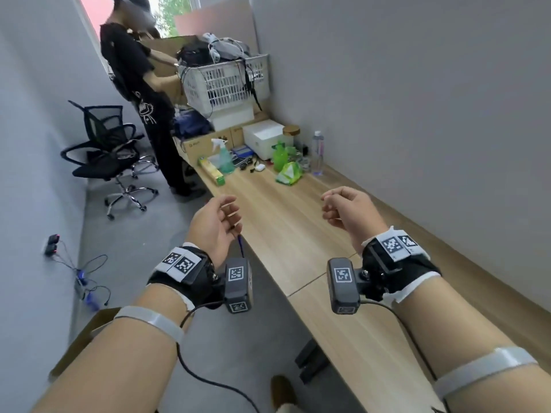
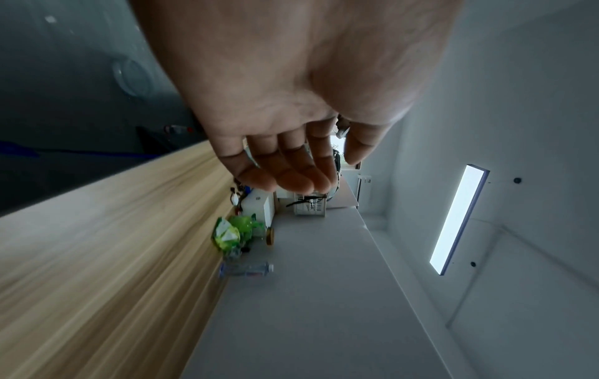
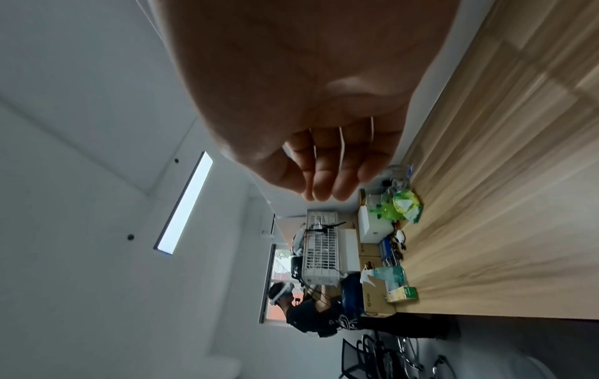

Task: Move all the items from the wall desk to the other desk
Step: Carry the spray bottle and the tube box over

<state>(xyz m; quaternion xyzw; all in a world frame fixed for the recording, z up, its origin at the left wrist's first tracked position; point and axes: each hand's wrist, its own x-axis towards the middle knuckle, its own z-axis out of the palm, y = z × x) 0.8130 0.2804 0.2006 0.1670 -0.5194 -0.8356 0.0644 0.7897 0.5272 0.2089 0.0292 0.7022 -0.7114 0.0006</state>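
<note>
The items sit clustered at the far end of the wooden table (image 1: pixel 286 222) by the wall: a spray bottle (image 1: pixel 224 156), a green packet (image 1: pixel 288 173), a clear bottle (image 1: pixel 317 153) and a white box (image 1: pixel 264 138). Nearer, the left hand (image 1: pixel 215 225) and right hand (image 1: pixel 347 214) hover with loosely curled fingers, holding nothing.

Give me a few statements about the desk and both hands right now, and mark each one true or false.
1. Both hands hold nothing. True: the left hand and right hand hang loosely curled above the desk.
2. The clear water bottle stands upright near the wall. True.
3. The white basket sits on the floor. False: it is raised on boxes at the desk's far end.
4. The spray bottle lies on its side. False: it stands upright.
</note>
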